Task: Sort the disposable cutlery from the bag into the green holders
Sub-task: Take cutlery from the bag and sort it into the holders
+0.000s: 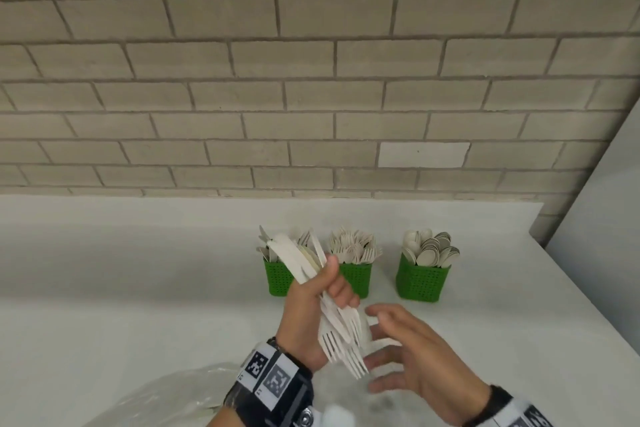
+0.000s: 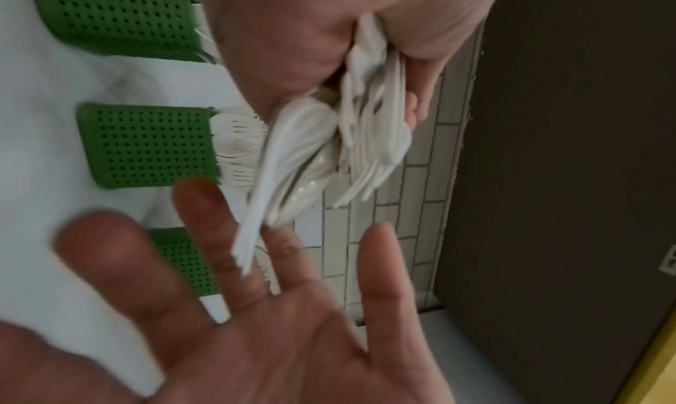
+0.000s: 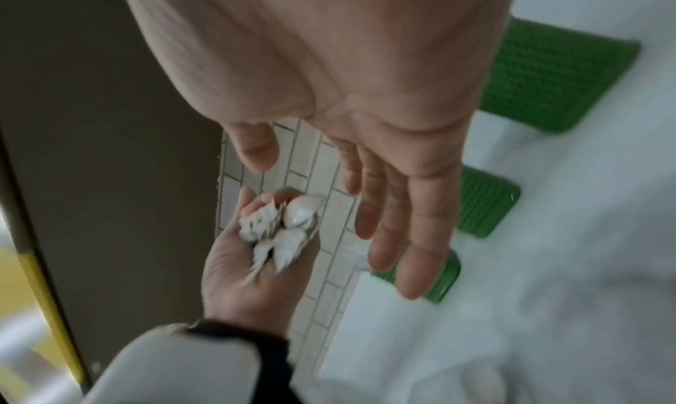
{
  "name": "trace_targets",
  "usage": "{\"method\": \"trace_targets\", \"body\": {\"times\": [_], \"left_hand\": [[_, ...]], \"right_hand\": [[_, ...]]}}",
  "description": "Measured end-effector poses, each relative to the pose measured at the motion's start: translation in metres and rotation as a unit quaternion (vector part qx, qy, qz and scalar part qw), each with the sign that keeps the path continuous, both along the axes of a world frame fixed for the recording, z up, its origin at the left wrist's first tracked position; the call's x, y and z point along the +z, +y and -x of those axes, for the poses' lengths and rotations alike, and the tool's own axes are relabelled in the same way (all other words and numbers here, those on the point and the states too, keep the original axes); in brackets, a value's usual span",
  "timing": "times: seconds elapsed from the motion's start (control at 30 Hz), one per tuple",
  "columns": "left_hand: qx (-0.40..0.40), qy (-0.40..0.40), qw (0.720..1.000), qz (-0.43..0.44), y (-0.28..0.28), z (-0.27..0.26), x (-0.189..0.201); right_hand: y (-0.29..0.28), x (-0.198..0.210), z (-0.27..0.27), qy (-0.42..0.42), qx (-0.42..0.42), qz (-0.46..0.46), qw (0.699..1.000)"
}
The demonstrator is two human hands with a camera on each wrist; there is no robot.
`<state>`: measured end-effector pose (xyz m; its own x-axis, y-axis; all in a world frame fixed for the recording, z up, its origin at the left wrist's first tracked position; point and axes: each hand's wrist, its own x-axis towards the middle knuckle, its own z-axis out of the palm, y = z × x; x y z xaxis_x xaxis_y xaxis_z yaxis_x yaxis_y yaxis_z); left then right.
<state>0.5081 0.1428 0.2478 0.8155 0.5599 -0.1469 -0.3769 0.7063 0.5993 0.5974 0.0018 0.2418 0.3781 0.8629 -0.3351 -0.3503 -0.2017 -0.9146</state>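
Three green perforated plastic holders stand in a row on the white worktop (image 1: 138, 270) near the brick wall: the left green holder (image 1: 277, 279) has knives, the middle green holder (image 1: 356, 279) forks, the right green holder (image 1: 420, 282) spoons. In front of them, the left hand (image 1: 311, 305) grips a bundle of white disposable cutlery (image 1: 332, 315), fingers curled round its middle, fork tines pointing down toward the person. The right hand (image 1: 422, 367) hovers just beside the tines, fingers apart and relaxed, holding nothing. A clear plastic bag (image 1: 166, 399) lies on the worktop at the lower left.

The left wrist view shows the bundle (image 2: 311, 156) held in the left hand's fist (image 2: 292, 49), with the right hand's palm (image 2: 274, 338) spread below it and the holders (image 2: 150, 144) behind.

The right wrist view, blurred, shows the right hand's straight fingers (image 3: 413, 222) above the cutlery ends (image 3: 281, 228) in the left hand (image 3: 237, 280).
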Motion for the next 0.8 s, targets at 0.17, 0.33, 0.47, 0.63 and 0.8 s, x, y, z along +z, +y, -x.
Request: {"method": "trace_targets", "body": {"times": [0.17, 0.33, 0.47, 0.63, 0.8], "left_hand": [[0.026, -0.001, 0.995, -0.098, -0.016, 0.000, 0.007], [0.058, 0.070, 0.954, -0.287, -0.024, 0.004, -0.002], [0.018, 0.058, 0.957, -0.285, -0.024, 0.011, -0.005], [0.042, 0.118, 0.959, -0.254, -0.021, 0.011, -0.005], [0.068, 0.095, 0.992, -0.044, -0.008, 0.005, -0.004]], "right_hand": [[0.007, 0.006, 0.019, 0.096, 0.036, -0.064, 0.993], [0.010, 0.014, 0.019, -0.008, 0.085, -0.023, 0.996], [0.017, 0.013, 0.024, -0.096, 0.107, 0.006, 0.990], [0.026, 0.009, 0.037, -0.146, 0.074, 0.002, 0.986], [0.022, 0.004, 0.034, 0.021, 0.033, -0.044, 0.998]]}}
